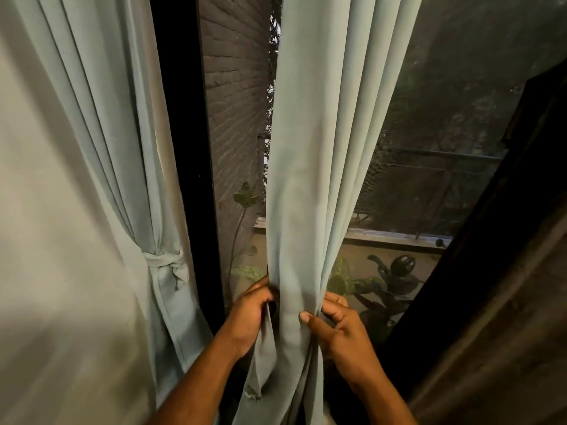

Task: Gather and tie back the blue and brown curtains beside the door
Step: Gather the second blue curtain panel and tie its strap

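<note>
A pale blue curtain (pixel 310 167) hangs in folds down the middle of the view, in front of the glass door. My left hand (pixel 250 314) grips its left edge and my right hand (pixel 339 329) pinches its right side, bunching the cloth between them at waist height. At the left, a second pale blue curtain (pixel 92 154) is held to the side by a knotted fabric tie (pixel 167 262). A brown curtain (pixel 503 326) hangs loose at the right edge.
A black door frame post (pixel 190 142) stands between the two blue curtains. Through the mesh and glass I see a brick wall (pixel 236 87), potted plants (pixel 386 280) and a balcony railing (pixel 435 154) outside.
</note>
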